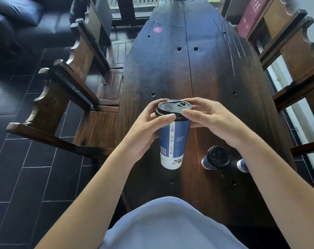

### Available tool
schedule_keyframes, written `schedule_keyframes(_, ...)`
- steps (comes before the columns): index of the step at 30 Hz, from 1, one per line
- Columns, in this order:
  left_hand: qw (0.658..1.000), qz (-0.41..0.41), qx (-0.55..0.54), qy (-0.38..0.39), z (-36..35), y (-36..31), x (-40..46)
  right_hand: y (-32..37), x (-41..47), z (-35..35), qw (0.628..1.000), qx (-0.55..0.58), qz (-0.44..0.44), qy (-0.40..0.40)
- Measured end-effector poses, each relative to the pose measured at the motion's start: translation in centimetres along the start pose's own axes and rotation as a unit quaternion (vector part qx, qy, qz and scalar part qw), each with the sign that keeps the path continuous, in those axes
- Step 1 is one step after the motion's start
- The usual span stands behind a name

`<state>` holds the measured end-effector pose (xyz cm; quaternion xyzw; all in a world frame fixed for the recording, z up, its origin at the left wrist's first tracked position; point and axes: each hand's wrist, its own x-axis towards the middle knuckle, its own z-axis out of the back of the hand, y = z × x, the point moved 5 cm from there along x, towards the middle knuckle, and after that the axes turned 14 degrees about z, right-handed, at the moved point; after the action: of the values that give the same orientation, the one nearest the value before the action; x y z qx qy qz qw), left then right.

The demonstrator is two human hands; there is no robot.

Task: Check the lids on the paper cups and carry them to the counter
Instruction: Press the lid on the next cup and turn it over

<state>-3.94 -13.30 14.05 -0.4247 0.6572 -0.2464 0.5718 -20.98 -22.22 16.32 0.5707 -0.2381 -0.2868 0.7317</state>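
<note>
Hands on a lidded cup above the table

Head view: both hands hold a tall blue-and-white paper cup [172, 141] raised above the dark wooden table [206, 78], its base clear of the tabletop; the left hand [143, 133] wraps the upper wall of the cup, thumb lying across the near rim of the black lid [172, 109], fingers curled round the far side; the right hand [212, 121] grasps the lid from the right, thumb pressed on its near edge and fingertips over its far edge; the lid sits on the cup's mouth, though whether it is fully seated I cannot tell; a second cup [216, 158] with a black lid stands on the table near the right forearm; just beside it a third cup [242, 165] shows only its blue-and-white lower part, the rest hidden behind the forearm; wooden chairs [66, 97] stand along both sides of the table; a red round sticker [157, 29] marked 6 lies at the far end.
</note>
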Motion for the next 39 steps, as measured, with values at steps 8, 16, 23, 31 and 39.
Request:
schedule_keyframes(8, 0.984, 0.031, 0.166, -0.058, 1.3, 1.6, 0.9, -3.4, -0.5, -0.2, 0.999, -0.044, 0.0, 0.02)
schedule_keyframes(16, 0.957, 0.055, 0.27, -0.085, 1.5, 4.5, 5.3, -9.2, 0.1, -0.1, 0.991, -0.123, -0.042, 0.029)
schedule_keyframes(23, 0.945, 0.046, 0.305, -0.11, 2.1, 7.1, 9.7, -14.0, 1.7, 0.0, 0.985, -0.153, -0.07, 0.047)
schedule_keyframes(31, 0.944, 0.094, 0.286, -0.137, 2.9, 10.5, 13.2, -18.7, 3.9, -1.0, 0.98, -0.142, -0.105, 0.095)
schedule_keyframes(39, 0.946, 0.08, 0.278, -0.144, 3.7, 11.7, 13.9, -21.3, 4.6, -1.7, 0.98, -0.132, -0.113, 0.097)
